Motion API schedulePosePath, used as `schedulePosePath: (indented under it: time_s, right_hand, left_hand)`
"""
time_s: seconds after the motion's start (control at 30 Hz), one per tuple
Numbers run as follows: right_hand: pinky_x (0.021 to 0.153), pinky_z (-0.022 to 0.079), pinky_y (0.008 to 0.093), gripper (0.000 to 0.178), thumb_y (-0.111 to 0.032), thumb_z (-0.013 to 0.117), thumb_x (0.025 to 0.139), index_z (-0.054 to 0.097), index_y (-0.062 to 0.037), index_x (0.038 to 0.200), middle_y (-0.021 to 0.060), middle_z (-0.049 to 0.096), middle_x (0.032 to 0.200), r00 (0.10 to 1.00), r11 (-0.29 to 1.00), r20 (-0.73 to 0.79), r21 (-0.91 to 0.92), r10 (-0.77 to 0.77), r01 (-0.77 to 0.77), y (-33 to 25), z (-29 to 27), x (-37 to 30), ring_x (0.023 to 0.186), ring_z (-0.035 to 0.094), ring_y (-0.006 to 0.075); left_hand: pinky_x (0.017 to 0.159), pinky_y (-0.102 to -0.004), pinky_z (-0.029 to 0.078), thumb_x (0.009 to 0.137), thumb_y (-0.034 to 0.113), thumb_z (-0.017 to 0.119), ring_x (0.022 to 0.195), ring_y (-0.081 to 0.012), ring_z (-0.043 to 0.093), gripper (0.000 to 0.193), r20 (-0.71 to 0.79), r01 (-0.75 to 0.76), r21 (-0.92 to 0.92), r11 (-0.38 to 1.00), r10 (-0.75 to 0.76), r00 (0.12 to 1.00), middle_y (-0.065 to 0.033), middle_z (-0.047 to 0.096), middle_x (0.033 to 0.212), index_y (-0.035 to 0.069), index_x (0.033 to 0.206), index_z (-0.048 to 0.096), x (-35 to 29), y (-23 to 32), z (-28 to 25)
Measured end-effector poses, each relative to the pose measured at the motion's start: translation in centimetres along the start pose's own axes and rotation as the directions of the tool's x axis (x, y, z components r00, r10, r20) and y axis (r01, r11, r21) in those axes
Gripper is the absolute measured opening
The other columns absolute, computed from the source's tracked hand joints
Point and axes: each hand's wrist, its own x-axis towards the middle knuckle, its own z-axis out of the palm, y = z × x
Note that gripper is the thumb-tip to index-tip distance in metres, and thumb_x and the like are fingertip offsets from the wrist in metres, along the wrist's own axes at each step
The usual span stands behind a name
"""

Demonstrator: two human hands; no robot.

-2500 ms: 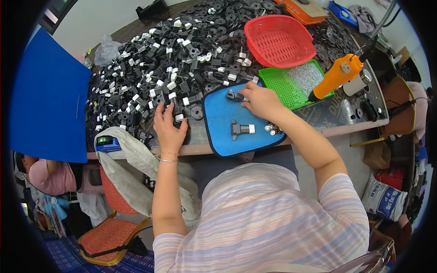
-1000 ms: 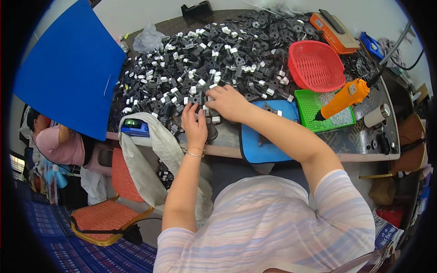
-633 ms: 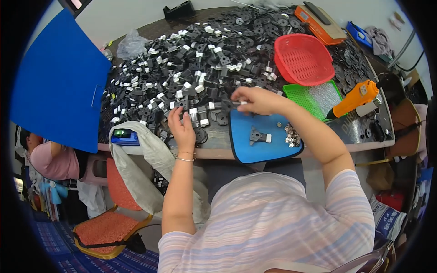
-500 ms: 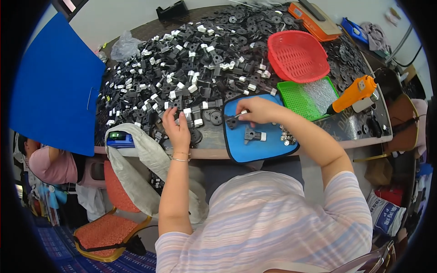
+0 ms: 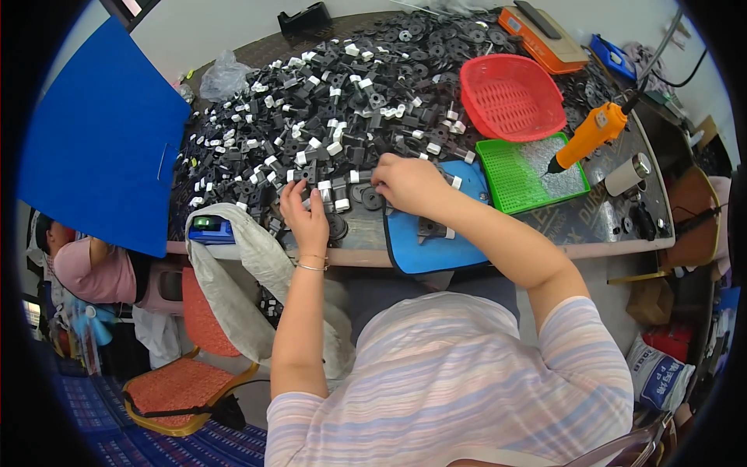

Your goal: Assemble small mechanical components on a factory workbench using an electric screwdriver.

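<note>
My left hand (image 5: 306, 220) rests at the near edge of a heap of black parts with white tips (image 5: 311, 144), fingers and thumb spread, holding nothing visible. Fingers of my right hand (image 5: 412, 185) are bent together at the heap's edge, over the top left of the blue mat (image 5: 443, 255). Whatever they pinch is hidden. Beside those fingertips lie a black-and-white part (image 5: 359, 177) and a black disc (image 5: 372, 199). Another black part with a white tip (image 5: 434, 229) lies on the mat, partly covered by my right forearm.
A red basket (image 5: 513, 117) stands behind a green tray (image 5: 498, 175) of small clear or silvery pieces. An orange electric screwdriver (image 5: 593, 136) hangs over the tray. A pale sack (image 5: 241, 257) drapes over the near edge. A blue panel (image 5: 101, 140) stands left, with a seated person (image 5: 93, 268) beyond.
My right hand has moved left and slightly away from me, from over the mat to the heap's edge. My left hand has stayed nearly in place. The view has shifted slightly.
</note>
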Motion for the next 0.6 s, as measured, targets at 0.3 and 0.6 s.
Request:
schedulePosePath:
  time_s: [0.3,0.6]
  right_hand:
    - [0.064,0.053,0.0404,0.025,-0.009,0.064,0.069,0.060,-0.0053,0.094,0.0112,0.062,0.087,0.993,0.980,0.085,-0.172,-0.082,0.095,0.3,3.5,5.3,0.080,0.064,0.0308]
    - [0.063,0.048,0.0292,0.027,-0.007,0.065,0.065,0.055,-0.0044,0.089,0.0077,0.056,0.084,0.977,0.948,-0.195,0.317,0.083,-0.017,4.1,-6.0,-4.1,0.071,0.057,0.0193]
  left_hand:
    - [0.099,-0.0376,0.034,0.086,0.018,0.060,0.114,-0.0290,0.044,0.025,-0.014,-0.009,-0.020,1.000,0.008,1.000,-0.0143,0.048,0.121,0.002,0.106,0.057,0.1,-0.2,0.2]
    - [0.097,-0.0399,0.035,0.083,0.017,0.064,0.112,-0.0323,0.045,0.026,-0.010,0.006,-0.091,0.996,-0.007,1.000,-0.0166,0.048,0.121,0.003,0.103,0.058,0.2,-0.4,-0.2]
